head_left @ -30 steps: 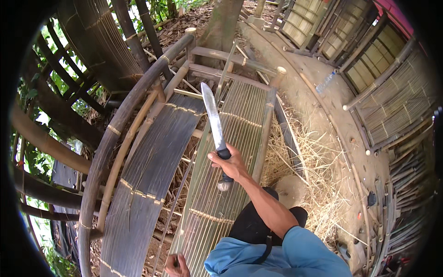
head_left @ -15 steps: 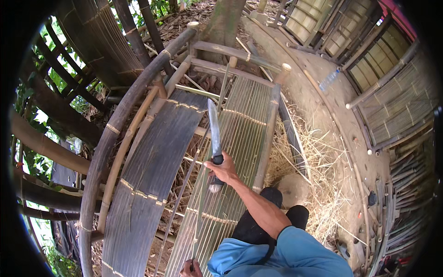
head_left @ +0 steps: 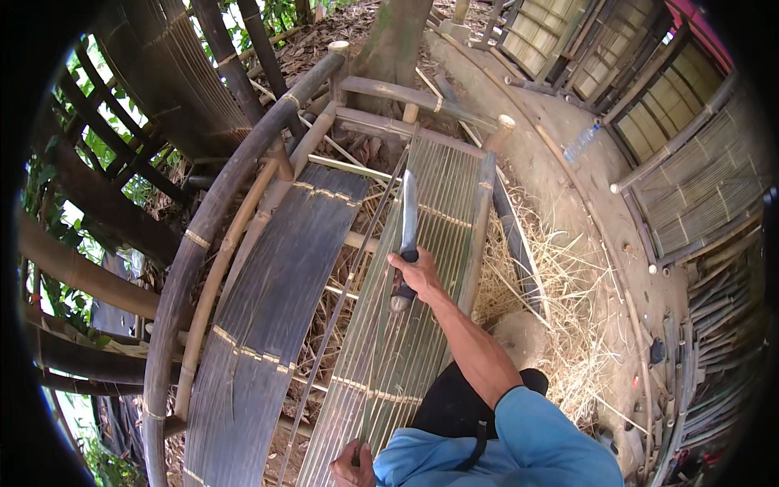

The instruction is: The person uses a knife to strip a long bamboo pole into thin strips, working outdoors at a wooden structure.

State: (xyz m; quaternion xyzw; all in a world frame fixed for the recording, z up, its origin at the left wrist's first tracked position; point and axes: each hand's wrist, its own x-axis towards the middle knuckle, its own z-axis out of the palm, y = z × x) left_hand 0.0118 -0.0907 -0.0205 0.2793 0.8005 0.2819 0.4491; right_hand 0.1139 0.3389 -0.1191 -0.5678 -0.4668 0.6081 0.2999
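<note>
My right hand (head_left: 415, 274) is closed around the dark handle of a large knife (head_left: 409, 213), its blade pointing away from me over a bench of bamboo slats (head_left: 438, 183). Low in the view, my left hand (head_left: 354, 466) is closed near the bench's edge. From its fingers a thin green bamboo strip (head_left: 367, 422) seems to run up along the slats toward the knife, hard to tell apart from them. To the left lies a dark slatted panel (head_left: 280, 268), bound across with pale lashings.
A curved bamboo rail (head_left: 195, 235) borders the left side. Pale shavings (head_left: 560, 284) litter the ground at right, near a plastic bottle (head_left: 581, 143). A tree trunk (head_left: 392, 49) stands beyond the bench, and stacked bamboo poles (head_left: 726, 349) lie at far right.
My right hand and the knife have shifted right and slightly away from me, the blade turning more upright. My left hand has moved a little right and up into view.
</note>
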